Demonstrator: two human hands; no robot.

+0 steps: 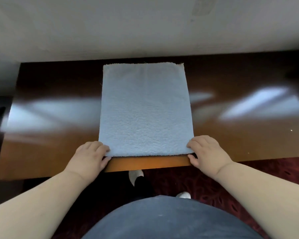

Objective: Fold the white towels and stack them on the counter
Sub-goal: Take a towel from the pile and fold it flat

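Towel [146, 111] lies flat on glossy brown counter [231, 80] (pale wall [110, 28] behind).

Your left hand [91, 156] and right hand [207, 152] pinch the near corners of the white square terry towel [146, 109], flat on the glossy dark-brown wooden counter [231, 126].

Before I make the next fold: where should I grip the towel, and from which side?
Grip the white towel at its two near corners, coming from the counter's front edge. It lies flat and square; the left hand and right hand already pinch there, ready to lift the near edge toward the far edge.
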